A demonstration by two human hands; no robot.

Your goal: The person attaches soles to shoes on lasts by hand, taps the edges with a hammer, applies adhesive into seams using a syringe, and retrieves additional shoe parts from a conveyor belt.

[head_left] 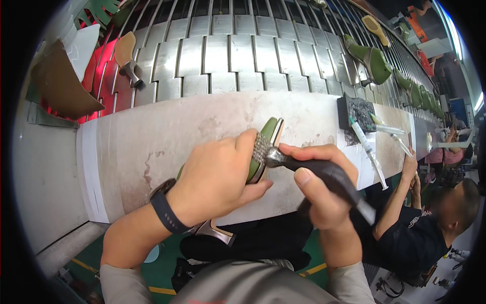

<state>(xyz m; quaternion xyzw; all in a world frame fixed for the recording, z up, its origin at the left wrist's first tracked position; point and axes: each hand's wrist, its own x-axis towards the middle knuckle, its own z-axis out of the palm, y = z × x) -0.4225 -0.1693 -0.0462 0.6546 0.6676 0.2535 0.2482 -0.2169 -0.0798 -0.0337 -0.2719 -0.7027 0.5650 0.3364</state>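
My left hand (217,172) is wrapped round a green high-heeled shoe (274,126) with a glittering band across it. Its metallic heel (216,233) pokes out below my wrist, and much of the upper is covered by my fingers. In my right hand (326,187) is a dark hammer (324,172), gripped near its head. The hammer's rounded metal face touches the shoe by the sole edge, beside the band. A flared metal end sticks out past my right palm. Both hands are over the pale worktable (172,121).
Beyond the table runs a slatted metal conveyor (217,53) carrying a tan sole with heel (126,53) and green shoes (374,63). A black block (354,111) and syringes (369,149) lie at the table's right. A co-worker (420,233) sits close on the right. Brown curved sheet (63,81) stands far left.
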